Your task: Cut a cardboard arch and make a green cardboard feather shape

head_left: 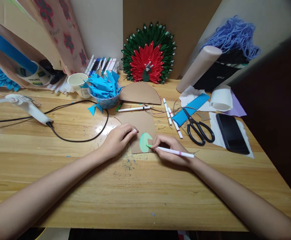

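Observation:
A piece of brown cardboard (144, 121) lies on the wooden table, with a light green rounded shape (143, 142) coloured near its front edge. My right hand (171, 149) is closed around a white marker (176, 152) with a pink band, and the green tip rests at the right part of the shape. On the cardboard's left side lies my left hand (120, 138), its fingers curled together; whether anything is under them is hidden. Behind the cardboard are a white marker (134, 109) and a brown half-disc (140, 93).
Black scissors (200, 131), a blue strip (190, 109) and a phone (232, 133) lie at the right. A bowl of blue pieces (106, 101), a paper cup (78, 85) and a glue gun (30, 108) with its cable are left. Behind stands a red-green feathered fan (149, 55).

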Tool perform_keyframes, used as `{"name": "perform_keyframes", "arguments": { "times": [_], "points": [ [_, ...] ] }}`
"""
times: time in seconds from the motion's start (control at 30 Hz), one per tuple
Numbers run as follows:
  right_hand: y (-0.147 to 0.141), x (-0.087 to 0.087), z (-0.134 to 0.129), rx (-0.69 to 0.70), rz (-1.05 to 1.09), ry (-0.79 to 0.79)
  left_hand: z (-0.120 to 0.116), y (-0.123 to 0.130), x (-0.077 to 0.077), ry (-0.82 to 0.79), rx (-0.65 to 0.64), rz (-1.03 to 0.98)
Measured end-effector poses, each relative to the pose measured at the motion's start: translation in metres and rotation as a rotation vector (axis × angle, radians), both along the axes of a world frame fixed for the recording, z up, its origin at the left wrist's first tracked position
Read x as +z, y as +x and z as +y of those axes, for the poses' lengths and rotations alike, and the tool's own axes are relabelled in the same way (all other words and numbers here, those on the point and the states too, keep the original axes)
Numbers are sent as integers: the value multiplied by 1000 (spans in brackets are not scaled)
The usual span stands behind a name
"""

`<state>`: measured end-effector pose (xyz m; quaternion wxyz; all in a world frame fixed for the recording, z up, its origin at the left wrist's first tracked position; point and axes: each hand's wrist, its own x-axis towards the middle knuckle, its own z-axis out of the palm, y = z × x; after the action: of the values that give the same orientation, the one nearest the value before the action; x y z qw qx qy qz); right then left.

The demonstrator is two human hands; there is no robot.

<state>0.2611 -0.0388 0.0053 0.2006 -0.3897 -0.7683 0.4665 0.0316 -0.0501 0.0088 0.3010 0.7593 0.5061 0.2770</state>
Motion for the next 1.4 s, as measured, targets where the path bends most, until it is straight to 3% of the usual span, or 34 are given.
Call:
{"name": "perform_keyframes", "arguments": {
  "times": [0.17,0.33,0.43,0.57,0.7,0.83,0.97,1.07,1.17,1.3,1.4],
  "points": [
    [0,-1,0,-94,24,51,1,0,-1,-2,-2,0],
    [0,0,0,48,6,32,0,0,-1,7,-1,-5],
    [-1,0,-1,-52,34,57,0,0,-1,7,-7,-2],
    [-1,1,-2,54,26,98,0,0,-1,5,-6,0],
    [0,1,-1,-28,18,105,1,0,-1,5,-6,-2],
    [1,2,-1,90,0,91,0,0,-1,7,-4,-5],
    [1,2,-2,-9,4,86,1,0,-1,7,-1,-5],
    [2,1,-2,67,-4,73,1,0,-1,12,-5,-5],
    [2,1,-2,32,5,87,1,0,-1,13,-6,1],
    [2,0,-2,84,7,68,1,0,-1,12,-4,3],
    [2,1,0,23,14,54,1,0,-1,10,-5,3]
  ]
}}
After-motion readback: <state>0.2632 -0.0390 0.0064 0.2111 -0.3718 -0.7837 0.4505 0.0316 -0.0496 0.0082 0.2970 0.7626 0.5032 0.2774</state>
